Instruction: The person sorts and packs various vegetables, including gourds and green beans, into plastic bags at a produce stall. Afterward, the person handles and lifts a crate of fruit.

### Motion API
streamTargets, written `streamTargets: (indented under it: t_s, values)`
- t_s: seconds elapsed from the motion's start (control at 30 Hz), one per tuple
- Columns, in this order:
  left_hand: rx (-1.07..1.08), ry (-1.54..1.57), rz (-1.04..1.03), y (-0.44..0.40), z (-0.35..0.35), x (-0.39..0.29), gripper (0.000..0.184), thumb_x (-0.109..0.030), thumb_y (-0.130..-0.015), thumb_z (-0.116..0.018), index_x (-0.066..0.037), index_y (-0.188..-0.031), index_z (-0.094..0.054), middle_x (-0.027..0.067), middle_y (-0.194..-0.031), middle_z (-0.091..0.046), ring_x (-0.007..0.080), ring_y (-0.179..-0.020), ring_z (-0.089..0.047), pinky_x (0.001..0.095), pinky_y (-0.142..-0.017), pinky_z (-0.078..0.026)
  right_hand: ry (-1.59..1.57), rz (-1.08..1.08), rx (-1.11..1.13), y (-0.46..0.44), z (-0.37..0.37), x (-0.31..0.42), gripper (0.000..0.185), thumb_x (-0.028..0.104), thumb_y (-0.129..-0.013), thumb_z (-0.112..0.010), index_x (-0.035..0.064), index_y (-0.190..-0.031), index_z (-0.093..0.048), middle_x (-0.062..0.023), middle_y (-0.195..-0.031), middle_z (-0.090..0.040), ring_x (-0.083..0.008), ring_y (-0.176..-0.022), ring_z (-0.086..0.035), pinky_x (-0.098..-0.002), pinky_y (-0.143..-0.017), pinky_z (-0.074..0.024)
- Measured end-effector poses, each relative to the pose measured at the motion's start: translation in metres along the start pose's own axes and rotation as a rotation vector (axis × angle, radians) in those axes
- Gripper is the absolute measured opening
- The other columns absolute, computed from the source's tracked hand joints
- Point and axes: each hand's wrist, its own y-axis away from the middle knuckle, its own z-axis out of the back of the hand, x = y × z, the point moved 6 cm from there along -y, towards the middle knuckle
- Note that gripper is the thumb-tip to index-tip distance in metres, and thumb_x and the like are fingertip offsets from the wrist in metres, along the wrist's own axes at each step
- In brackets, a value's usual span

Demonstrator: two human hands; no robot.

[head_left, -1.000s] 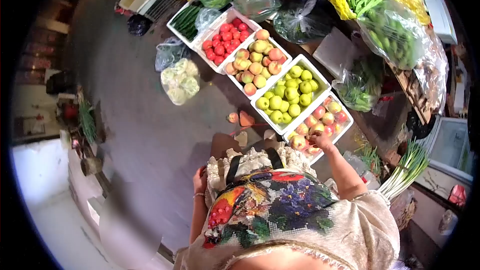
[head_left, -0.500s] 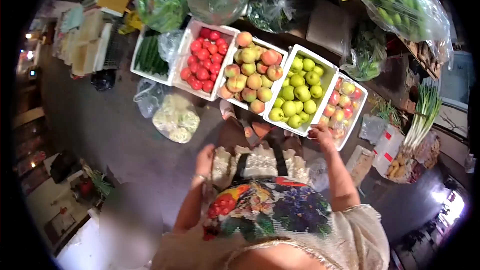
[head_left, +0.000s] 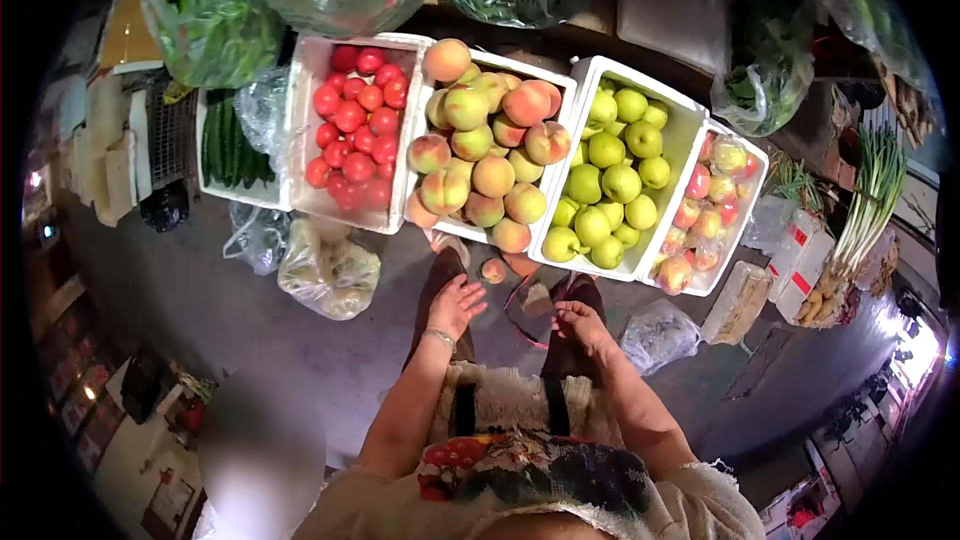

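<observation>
My left hand (head_left: pixel 456 308) is in front of the peach box with palm up and fingers apart, holding nothing. My right hand (head_left: pixel 583 322) hovers over my right leg, its fingers curled together; what they hold, if anything, cannot be made out. Nearest to both hands are a white foam box of peaches (head_left: pixel 492 176) and one of green pears (head_left: pixel 620 180). A single peach (head_left: pixel 493 270) lies low between my feet. Beside it a thin pink-red cord (head_left: pixel 512 318) loops near my right hand.
Tomatoes (head_left: pixel 350 115) and cucumbers (head_left: pixel 232 145) fill boxes on the left; wrapped apples (head_left: pixel 705 210) are at the right. Bagged vegetables (head_left: pixel 330 270) and a clear plastic bag (head_left: pixel 660 336) lie on the floor. Scallions (head_left: pixel 868 185) stand far right. Bags of greens (head_left: pixel 215 15) line the back.
My right hand has left the edge of the pear and apple boxes and come in over my right leg. My left hand has moved forward and right, opening palm up. The boxes look closer.
</observation>
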Motion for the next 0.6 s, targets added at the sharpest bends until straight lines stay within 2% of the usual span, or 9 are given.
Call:
streamTargets:
  t_s: [0.17, 0.2, 0.3, 0.33, 0.37, 0.43, 0.5, 0.57, 0.6]
  values:
    - [-0.162, 0.441, -0.052, -0.084, 0.012, 0.012, 0.055, -0.041, -0.102, -0.038, -0.008, -0.145, -0.03, 0.0207, -0.144, -0.039, 0.0348, -0.133, -0.04, 0.0559, -0.105, -0.038, 0.066, 0.025, 0.048, -0.027, -0.008, 0.026, 0.021, 0.016, -0.097, -0.057, 0.0071, -0.115, -0.06, -0.0036, -0.097, -0.066, -0.0141, -0.083, -0.064, -0.0278, -0.074, -0.0506]
    - [-0.193, 0.491, -0.028, -0.096, 0.012, 0.01, 0.057, -0.031, -0.104, -0.033, -0.01, -0.153, -0.013, 0.0215, -0.145, -0.039, 0.036, -0.133, -0.042, 0.0581, -0.109, -0.034, 0.079, 0.103, 0.052, -0.026, -0.013, 0.05, 0.017, 0.011, -0.096, -0.055, 0.0062, -0.112, -0.06, -0.0021, -0.095, -0.064, -0.0125, -0.084, -0.061, -0.0259, -0.074, -0.0482]
    - [-0.32, 0.722, -0.023, -0.148, 0.025, 0.015, 0.028, -0.027, -0.101, -0.033, -0.012, -0.102, -0.057, 0.0091, -0.098, -0.062, 0.029, -0.103, -0.058, 0.0566, -0.11, -0.028, 0.274, 0.526, 0.018, -0.042, -0.024, 0.139, 0.009, 0.002, -0.094, -0.055, 0.003, -0.103, -0.057, 0.0028, -0.092, -0.054, -0.0094, -0.087, -0.049, -0.0225, -0.082, -0.0419]
    - [-0.305, 0.637, -0.032, -0.147, 0.008, 0.001, 0.037, -0.031, -0.102, -0.031, -0.016, -0.072, -0.045, 0.0019, -0.07, -0.053, 0.0237, -0.08, -0.057, 0.0555, -0.109, -0.025, 0.283, 0.518, -0.046, -0.047, -0.024, 0.173, 0.013, 0.005, -0.095, -0.055, 0.0013, -0.107, -0.059, 0.001, -0.094, -0.058, -0.0111, -0.089, -0.053, -0.0249, -0.086, -0.044]
    - [-0.207, 0.651, -0.035, -0.161, 0.012, 0.001, 0.038, -0.035, -0.102, -0.031, -0.017, -0.071, -0.045, 0.0007, -0.063, -0.049, 0.0201, -0.064, -0.053, 0.0496, -0.101, -0.039, 0.348, 0.628, -0.159, -0.05, -0.026, 0.211, 0.018, 0.008, -0.095, -0.056, 0.0002, -0.111, -0.06, -0.0023, -0.098, -0.063, -0.0125, -0.092, -0.057, -0.0265, -0.087, -0.0457]
    - [0.788, 0.828, -0.232, -0.222, 0.036, 0.014, 0.034, -0.042, -0.099, -0.035, -0.014, -0.094, -0.054, -0.0016, -0.076, -0.053, 0.0177, -0.073, -0.052, 0.0396, -0.089, -0.048, 0.508, 0.877, -0.226, -0.041, -0.049, 0.303, 0.023, 0.011, -0.096, -0.056, -0.0004, -0.116, -0.06, -0.0061, -0.104, -0.066, -0.0128, -0.095, -0.059, -0.0269, -0.087, -0.0471]
    - [-0.055, 0.678, -0.148, -0.211, 0.034, 0.001, 0.034, -0.04, -0.098, -0.038, -0.011, -0.105, -0.055, 0.0026, -0.09, -0.059, 0.0223, -0.086, -0.058, 0.0393, -0.087, -0.051, 0.468, 1.013, -0.25, -0.056, -0.059, 0.366, 0.023, 0.01, -0.096, -0.055, 0.0, -0.116, -0.06, -0.0069, -0.104, -0.066, -0.0134, -0.097, -0.059, -0.0264, -0.088, -0.0464]
    - [-0.103, 0.757, -0.198, -0.192, -0.004, -0.034, 0.052, -0.044, -0.097, -0.041, -0.01, -0.135, -0.046, 0.0114, -0.129, -0.053, 0.0313, -0.121, -0.051, 0.05, -0.1, -0.044, 0.643, 1.131, -0.274, -0.079, -0.071, 0.421, 0.027, 0.014, -0.095, -0.056, 0.0002, -0.118, -0.06, -0.009, -0.106, -0.066, -0.0153, -0.098, -0.06, -0.0282, -0.088, -0.0468]
    - [-0.003, 0.789, -0.179, -0.204, -0.006, -0.033, 0.054, -0.047, -0.095, -0.042, -0.01, -0.135, -0.046, 0.0112, -0.128, -0.054, 0.0312, -0.12, -0.052, 0.0493, -0.1, -0.044, 0.775, 1.142, -0.294, -0.081, -0.088, 0.443, 0.03, 0.018, -0.095, -0.057, -0.0005, -0.119, -0.059, -0.0105, -0.107, -0.066, -0.0162, -0.099, -0.06, -0.0295, -0.089, -0.0468]
